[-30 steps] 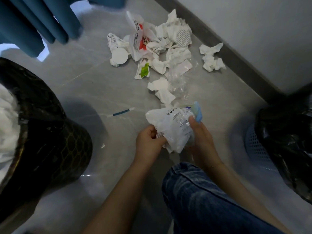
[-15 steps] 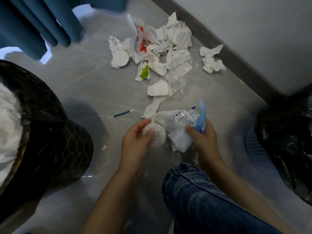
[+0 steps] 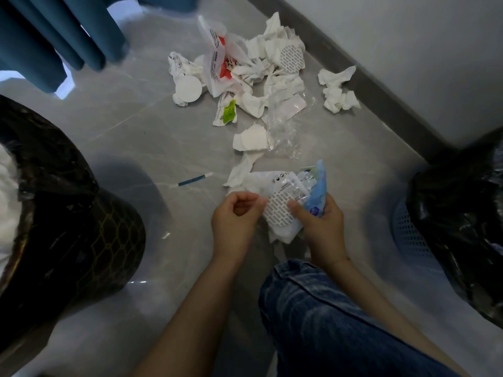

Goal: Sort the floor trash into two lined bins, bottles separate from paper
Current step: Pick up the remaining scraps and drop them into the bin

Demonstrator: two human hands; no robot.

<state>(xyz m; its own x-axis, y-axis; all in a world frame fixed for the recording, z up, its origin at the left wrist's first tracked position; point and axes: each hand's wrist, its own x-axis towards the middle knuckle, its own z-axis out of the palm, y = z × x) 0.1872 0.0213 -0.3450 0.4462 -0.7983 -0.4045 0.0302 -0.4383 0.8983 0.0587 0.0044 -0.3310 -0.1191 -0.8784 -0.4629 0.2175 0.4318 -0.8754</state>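
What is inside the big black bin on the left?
White crumpled paper shows inside the black bin, at its rim. The picture's edge cuts off the rest, so anything deeper stays unseen.

Looking like a room in a home: teal curtain hanging over grey tiled floor, plain wall, two lined bins.

Your black-lined bin with gold hexagon pattern runs off the left edge; the black-bagged blue mesh basket is cut off right.
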